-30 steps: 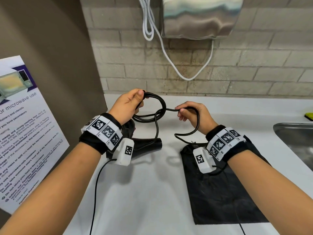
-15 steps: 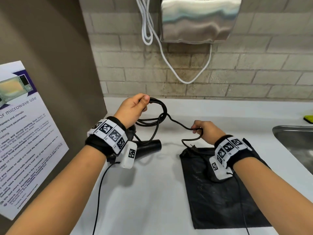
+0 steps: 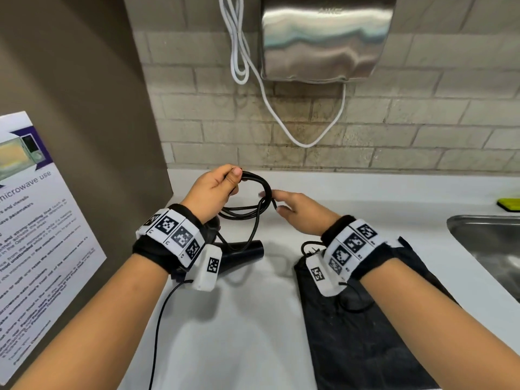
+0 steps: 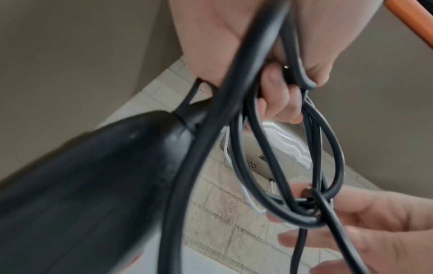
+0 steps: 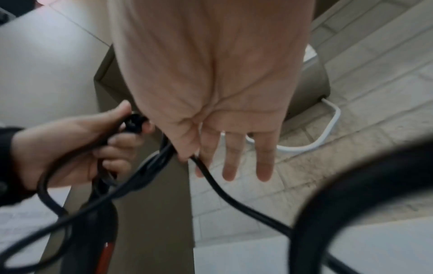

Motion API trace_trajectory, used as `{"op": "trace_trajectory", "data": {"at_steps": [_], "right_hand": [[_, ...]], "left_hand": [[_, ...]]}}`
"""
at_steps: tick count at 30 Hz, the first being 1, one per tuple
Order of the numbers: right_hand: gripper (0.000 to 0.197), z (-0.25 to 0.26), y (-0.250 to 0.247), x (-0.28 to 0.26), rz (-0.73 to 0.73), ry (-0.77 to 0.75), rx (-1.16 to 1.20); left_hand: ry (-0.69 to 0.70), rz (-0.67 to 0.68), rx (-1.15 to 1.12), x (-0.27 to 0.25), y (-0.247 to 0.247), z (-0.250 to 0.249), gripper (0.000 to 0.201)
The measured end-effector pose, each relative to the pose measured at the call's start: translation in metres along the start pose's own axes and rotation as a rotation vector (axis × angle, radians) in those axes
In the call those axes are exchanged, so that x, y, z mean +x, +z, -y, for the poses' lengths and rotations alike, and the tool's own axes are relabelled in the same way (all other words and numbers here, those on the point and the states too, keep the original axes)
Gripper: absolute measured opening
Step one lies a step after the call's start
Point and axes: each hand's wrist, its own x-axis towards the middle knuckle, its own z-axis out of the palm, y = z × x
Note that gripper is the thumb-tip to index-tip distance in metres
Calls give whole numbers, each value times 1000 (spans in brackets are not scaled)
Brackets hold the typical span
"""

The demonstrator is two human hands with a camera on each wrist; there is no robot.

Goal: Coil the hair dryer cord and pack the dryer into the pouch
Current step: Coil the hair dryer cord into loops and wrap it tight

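My left hand (image 3: 215,192) grips several loops of the black cord (image 3: 257,218) above the white counter. In the left wrist view its fingers (image 4: 281,98) curl round the loop tops. The black hair dryer (image 3: 244,250) hangs below that wrist, nozzle pointing right, and looms large in the left wrist view (image 4: 82,185). My right hand (image 3: 295,209) is at the right side of the loops. It pinches a strand of cord (image 5: 211,181) between thumb and forefinger, with the other fingers (image 5: 264,163) straight. The flat black pouch (image 3: 365,333) lies under my right forearm.
A steel hand dryer (image 3: 323,38) with a white cable (image 3: 281,119) hangs on the brick wall behind. A steel sink (image 3: 484,243) sits at the right, with a yellow-green sponge (image 3: 509,204) beyond it. A poster (image 3: 36,220) covers the brown left wall.
My right hand rose from over the pouch and moved left to the loops, bringing the cord strand along, and its fingers straightened. My left hand kept its grip on the loops.
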Motion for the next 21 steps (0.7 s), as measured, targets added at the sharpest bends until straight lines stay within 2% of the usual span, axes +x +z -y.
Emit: {"op": "trace_trajectory", "data": {"at_steps": [3,7,10,13,15,18,21], "right_hand": [[20,-5,10,9,-105,-11,114],[21,-15,8,18,-296,109,69],[23,-40,-5,20,-443,316,171],[23,-62,-11,11,-380,474,157],[21,-72,-7,8,-374,507,69],[22,-87,-2,1,-370,623,-31],[27,-97,4,-11,-215,783,-59]], "left_hand": [[-20,8,-27,-2,0,-2,45],[-65,20,-84,-2,2,-6,36],[-119,-20,-180,-4,1,-8,36],[-141,-6,-207,-5,3,-8,38],[-136,26,-175,-6,7,-9,38],[-195,-33,-219,-6,5,-13,42],[-216,-37,-277,-6,1,-15,41]]}}
